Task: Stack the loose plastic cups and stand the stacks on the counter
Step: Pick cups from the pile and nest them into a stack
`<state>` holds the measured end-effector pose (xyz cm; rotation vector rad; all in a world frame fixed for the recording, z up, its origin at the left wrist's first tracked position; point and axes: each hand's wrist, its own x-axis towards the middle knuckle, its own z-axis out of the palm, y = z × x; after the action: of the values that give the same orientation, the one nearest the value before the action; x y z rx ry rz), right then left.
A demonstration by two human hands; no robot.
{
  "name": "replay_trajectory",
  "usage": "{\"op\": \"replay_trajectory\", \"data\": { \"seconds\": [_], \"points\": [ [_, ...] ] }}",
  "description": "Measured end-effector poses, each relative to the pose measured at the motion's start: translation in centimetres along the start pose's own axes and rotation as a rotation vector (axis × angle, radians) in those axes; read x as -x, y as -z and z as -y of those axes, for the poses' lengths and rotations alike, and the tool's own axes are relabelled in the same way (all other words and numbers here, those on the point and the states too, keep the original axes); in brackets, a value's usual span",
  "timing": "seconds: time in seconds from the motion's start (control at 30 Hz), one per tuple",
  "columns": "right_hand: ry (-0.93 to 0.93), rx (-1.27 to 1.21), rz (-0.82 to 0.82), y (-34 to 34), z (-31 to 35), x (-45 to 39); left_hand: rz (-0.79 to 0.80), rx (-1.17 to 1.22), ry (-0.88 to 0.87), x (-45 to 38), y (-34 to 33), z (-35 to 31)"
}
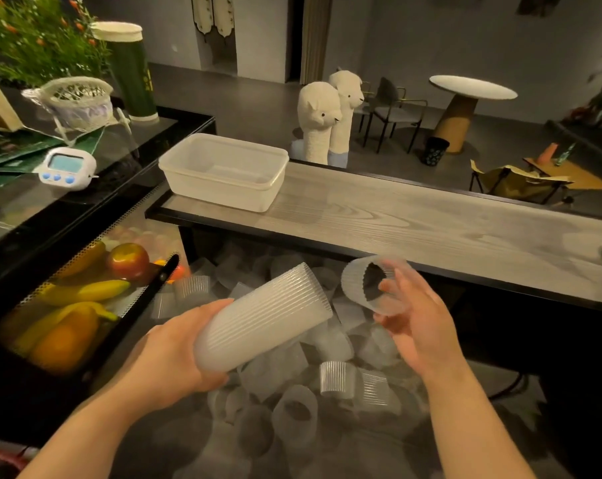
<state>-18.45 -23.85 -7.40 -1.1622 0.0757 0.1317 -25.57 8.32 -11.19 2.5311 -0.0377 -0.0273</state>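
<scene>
We are early on: no stack stands on the table (pixel 413 223) yet, and many loose cups (pixel 337 378) lie heaped below its edge. Our left hand (pixel 168 354) grips a tilted stack (pixel 261 316) of ribbed, frosted, tapered plastic, while our right hand (pixel 413 319) pinches a single cup (pixel 368 285) near its open end.

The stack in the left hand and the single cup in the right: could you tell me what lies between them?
Head view: nothing joins stack and single cup; only loose cups below.
</scene>
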Motion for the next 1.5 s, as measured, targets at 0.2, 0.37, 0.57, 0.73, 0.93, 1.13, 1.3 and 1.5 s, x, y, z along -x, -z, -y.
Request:
{"op": "replay_trajectory", "data": {
  "seconds": [0.2,0.37,0.57,0.73,0.93,1.13,1.3,1.5],
  "points": [
    [-0.191,0.278,0.271,-1.5,1.8,-0.4,0.064,-0.019,-0.062,-0.4,0.5,-1.3],
    [-0.233,0.533,0.410,-1.4,2.8,-1.4,0.079,-0.042,-0.083,-0.1,0.6,-1.4],
    [-0.232,0.460,0.506,-0.7,2.8,-1.5,0.102,-0.009,-0.097,0.1,0.7,-1.7],
    [-0.210,0.335,0.547,0.1,3.0,-0.5,0.151,-0.004,-0.116,-0.3,0.7,-2.3],
    [-0.249,0.156,0.560,2.0,2.2,-0.1,0.169,-0.033,-0.167,-0.4,0.0,-2.8],
    [-0.183,0.794,0.460,-0.1,1.0,0.6,0.182,-0.059,-0.184,-0.8,-0.8,-3.2],
    [-0.162,0.752,0.278,-0.1,-1.0,0.7,0.165,-0.052,-0.169,-1.3,-1.3,-3.1],
    [-0.551,1.590,0.041,6.5,-9.2,0.6,0.136,-0.063,-0.107,-1.2,-1.6,-1.7]
  ]
}}
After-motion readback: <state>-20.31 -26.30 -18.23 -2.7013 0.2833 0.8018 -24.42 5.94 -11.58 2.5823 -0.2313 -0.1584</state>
